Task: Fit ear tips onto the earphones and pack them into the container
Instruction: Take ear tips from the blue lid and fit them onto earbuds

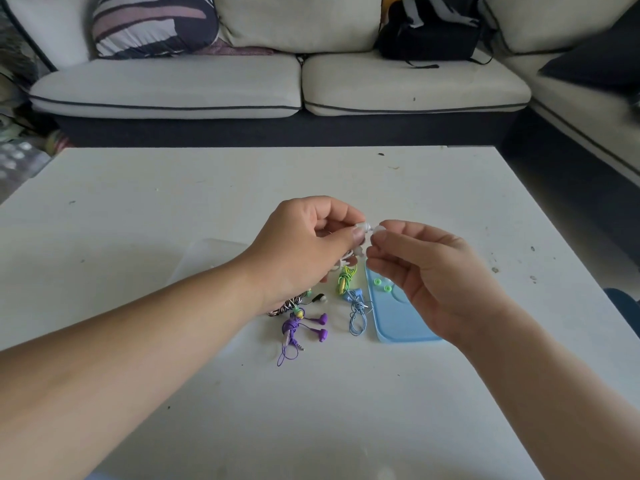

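Early on: L hand (304,244) pinched white earbud (362,226), R hand (433,278) pinched ear tip (378,233) just beside it, above counter (207,188). Purple set (320,327), blue set (356,306) lay loose near blue tray (401,323) w/ green tips (377,282); none packed, seemingly.

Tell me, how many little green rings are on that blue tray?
2. One green ear tip lies at the blue tray's far end; the other green ear tip sits just right of it, beside the right hand, which may hide others.

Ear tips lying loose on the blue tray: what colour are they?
Green. The ear tips show best in the head view, on the blue tray.
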